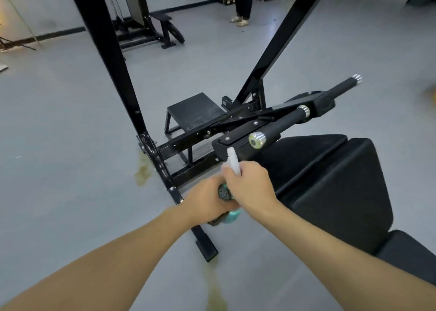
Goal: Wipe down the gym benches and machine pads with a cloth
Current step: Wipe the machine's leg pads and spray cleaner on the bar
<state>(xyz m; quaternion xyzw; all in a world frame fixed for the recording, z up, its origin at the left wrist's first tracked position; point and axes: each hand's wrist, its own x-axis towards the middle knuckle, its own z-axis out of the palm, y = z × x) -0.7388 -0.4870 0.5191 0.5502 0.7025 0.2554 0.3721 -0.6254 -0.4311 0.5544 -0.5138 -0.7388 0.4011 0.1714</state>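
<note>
A black padded machine seat and back pad (330, 181) fills the right side of the view. In front of it, over the floor, my two hands meet. My left hand (205, 202) grips a teal bottle (232, 215) wrapped in a dark cloth (224, 193). My right hand (250, 185) grips the white spray head (232, 160) at the bottle's top, its nozzle pointing away toward the machine's arm. Most of the bottle is hidden by my hands.
Black frame posts (108, 58) rise on the left and centre. Foam-covered handles with chrome caps (257, 139) jut out beside the pad. A footplate (195, 110) sits beyond. Another machine (146, 25) and a standing person (243, 2) are at the back. Yellowish stains (142, 171) mark the grey floor.
</note>
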